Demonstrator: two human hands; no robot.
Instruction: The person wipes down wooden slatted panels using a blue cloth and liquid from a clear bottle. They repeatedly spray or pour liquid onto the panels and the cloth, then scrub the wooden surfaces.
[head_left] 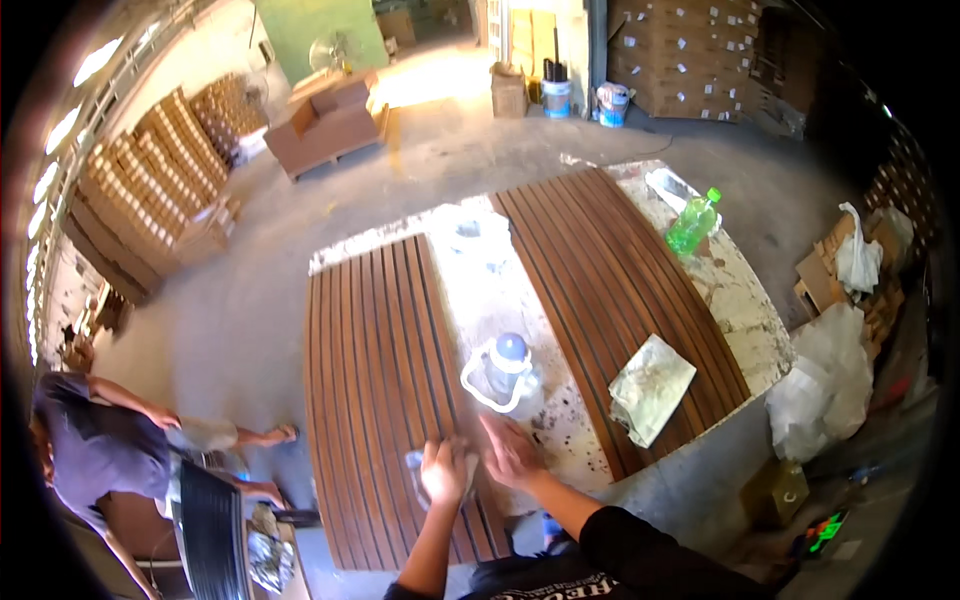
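Workshop, factory-floor type. Evidence: bare grey floor point(235, 330), big white worktable point(745, 305) (surface stained and scuffed), slatted wooden panels point(370, 370) laid flat on it, buckets point(557, 100) near the far wall, brown cartons point(685, 65) piled high behind, fan point(328, 52) at the back, another person point(110, 440) off left.

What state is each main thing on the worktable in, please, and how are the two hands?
Left hand: closed on a cloth
Cloth: bunched, on the left slatted panel
Right hand: open
Left slatted panel: lying flat
Right slatted panel: lying flat
Clear container: blue cap on, fill unclear
Green bottle: capped
Pale sheet: stained, on the right slatted panel
Worktable: stained
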